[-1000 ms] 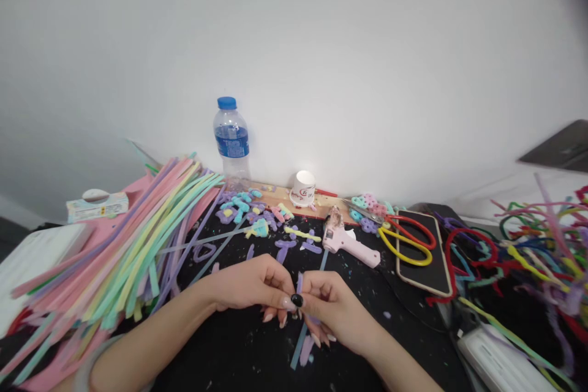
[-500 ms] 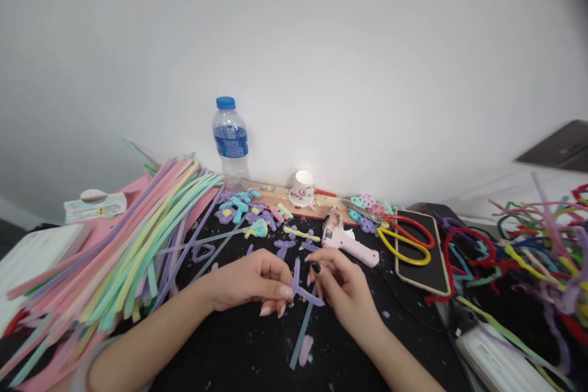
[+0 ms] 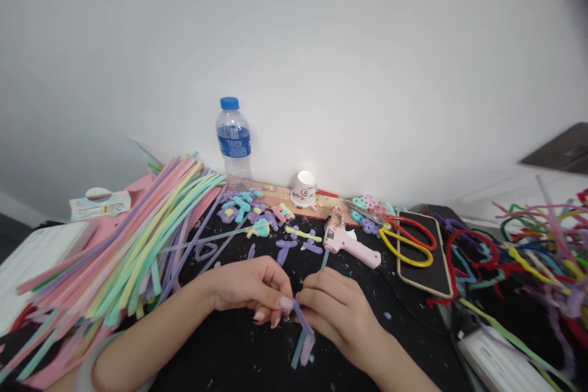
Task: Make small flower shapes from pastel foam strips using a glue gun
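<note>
Both hands meet low in the middle over a black tabletop (image 3: 239, 355). My left hand (image 3: 250, 286) pinches the upper end of a short purple pipe cleaner piece (image 3: 303, 320) between thumb and fingertips. My right hand (image 3: 337, 309) has its fingers curled round the same piece from the right side. The piece slants down to the right between the hands. A pale blue strip and a pink scrap (image 3: 304, 349) lie on the table just below them.
A large pile of pastel pipe cleaners (image 3: 114, 251) fans out at left. Small purple and teal shapes (image 3: 257, 214), a pink glue gun (image 3: 349, 244), a paper cup (image 3: 304, 187), a water bottle (image 3: 234, 141) and scissors (image 3: 404, 239) lie behind. Bright pipe cleaners (image 3: 528, 251) tangle at right.
The right hand, which had opened and drawn back with the bent purple piece standing between the hands, has closed in again on the piece. The piece now slants lower.
</note>
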`<state>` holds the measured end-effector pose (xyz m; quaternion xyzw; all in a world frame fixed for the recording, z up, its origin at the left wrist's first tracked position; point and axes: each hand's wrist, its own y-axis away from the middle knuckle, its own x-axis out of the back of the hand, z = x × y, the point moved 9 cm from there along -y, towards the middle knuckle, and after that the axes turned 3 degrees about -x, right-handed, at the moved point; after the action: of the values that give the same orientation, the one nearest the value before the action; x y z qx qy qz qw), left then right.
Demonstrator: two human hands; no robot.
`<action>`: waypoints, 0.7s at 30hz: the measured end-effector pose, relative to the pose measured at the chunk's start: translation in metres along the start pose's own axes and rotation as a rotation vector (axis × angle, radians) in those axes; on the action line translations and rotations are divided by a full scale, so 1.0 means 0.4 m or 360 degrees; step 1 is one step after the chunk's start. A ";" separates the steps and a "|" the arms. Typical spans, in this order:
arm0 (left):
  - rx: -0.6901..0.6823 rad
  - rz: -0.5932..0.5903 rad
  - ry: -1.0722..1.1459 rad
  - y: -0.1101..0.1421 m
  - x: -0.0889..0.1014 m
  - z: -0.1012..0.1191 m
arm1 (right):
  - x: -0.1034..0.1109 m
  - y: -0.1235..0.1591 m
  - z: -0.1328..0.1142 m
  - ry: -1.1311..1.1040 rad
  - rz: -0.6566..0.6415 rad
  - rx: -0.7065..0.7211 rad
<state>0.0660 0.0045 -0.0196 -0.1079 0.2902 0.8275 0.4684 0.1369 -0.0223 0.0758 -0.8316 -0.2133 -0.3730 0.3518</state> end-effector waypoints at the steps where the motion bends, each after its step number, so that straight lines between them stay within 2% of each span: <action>1: 0.0006 0.0005 -0.0008 0.000 0.001 -0.001 | -0.003 -0.001 0.001 -0.0019 -0.0015 -0.0009; 5: -0.0024 0.0004 -0.0041 -0.001 0.002 -0.002 | -0.019 -0.001 0.015 -0.0220 -0.0081 -0.0128; 11: -0.0195 0.0032 -0.0232 -0.004 -0.005 0.024 | -0.052 0.011 0.065 -0.0540 -0.0097 -0.0498; 17: -0.0377 0.0321 -0.0499 -0.010 0.008 0.054 | -0.073 0.037 0.144 -0.0772 0.0058 -0.1033; 21: -0.0481 0.0545 -0.0725 -0.005 0.007 0.067 | -0.083 0.052 0.174 -0.0995 0.0144 -0.1290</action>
<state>0.0688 0.0228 -0.0002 0.0621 0.0656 0.9309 0.3540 0.1616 0.0128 0.0085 -0.9814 -0.1103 -0.1436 -0.0636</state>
